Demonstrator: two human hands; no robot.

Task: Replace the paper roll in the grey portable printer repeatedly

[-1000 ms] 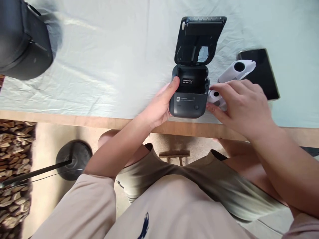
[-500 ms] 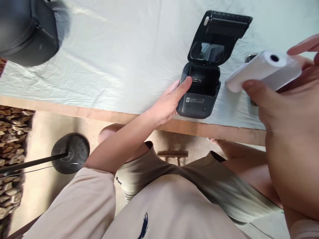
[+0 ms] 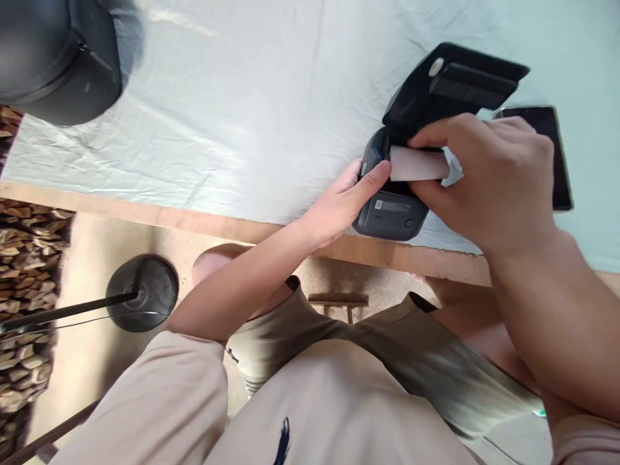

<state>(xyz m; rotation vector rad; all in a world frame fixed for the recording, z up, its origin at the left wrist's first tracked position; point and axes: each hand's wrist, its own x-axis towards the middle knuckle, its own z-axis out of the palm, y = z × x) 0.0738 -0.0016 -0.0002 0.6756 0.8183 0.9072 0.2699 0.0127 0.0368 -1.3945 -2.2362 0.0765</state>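
A small dark portable label printer sits at the table's front edge with its lid raised and tilted back. My left hand grips the printer's left side, the thumb lying over the rim of the paper bay. In my right hand, fingers and thumb pinch a white paper roll, whose left end is at the bay of the printer. Part of the roll is hidden by my fingers, and I cannot tell how deep it sits. Just right of my right hand lies a dark-screened phone.
A pale cloth covers the table, with a wooden edge along the front. A black zipped case stands at the back left. On the floor are a round black stand base and stacked firewood.
My right hand has brought the paper roll left from beside the printer into its bay opening. The phone shows more clearly. The printer appears slightly further right, its lid more tilted.
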